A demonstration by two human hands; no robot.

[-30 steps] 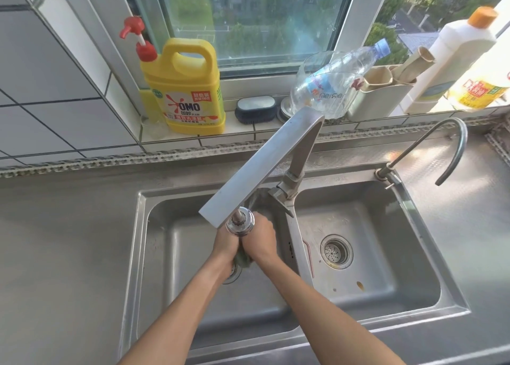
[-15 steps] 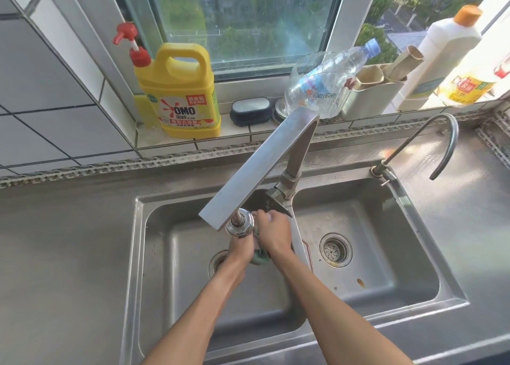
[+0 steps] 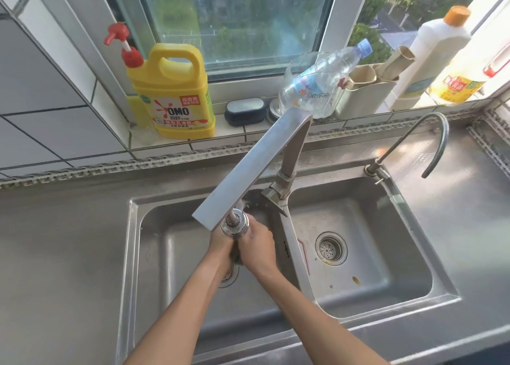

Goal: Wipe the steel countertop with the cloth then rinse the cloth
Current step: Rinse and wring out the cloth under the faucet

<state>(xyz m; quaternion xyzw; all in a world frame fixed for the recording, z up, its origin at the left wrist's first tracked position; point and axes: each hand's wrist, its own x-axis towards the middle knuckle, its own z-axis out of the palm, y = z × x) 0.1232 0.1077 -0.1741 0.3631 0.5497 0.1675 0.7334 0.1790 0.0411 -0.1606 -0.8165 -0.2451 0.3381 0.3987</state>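
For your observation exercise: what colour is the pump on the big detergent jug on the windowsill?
Red. The pump tops the yellow jug, clearest in the head view.

We are in a home kitchen. A steel double sink point(image 3: 430, 290) is set into a steel table point(image 3: 55, 240), with a broad flat faucet point(image 3: 248, 168) reaching over its left basin and a slim curved tap point(image 3: 430, 135) at its far right corner. Behind the sink, a tiled windowsill point(image 3: 220, 135) carries a yellow detergent jug point(image 3: 176, 96), a clear plastic bottle point(image 3: 325, 80) and a white cleaner bottle point(image 3: 430, 58). Above that sill, a window point(image 3: 234, 19) looks down on trees and rooftops.
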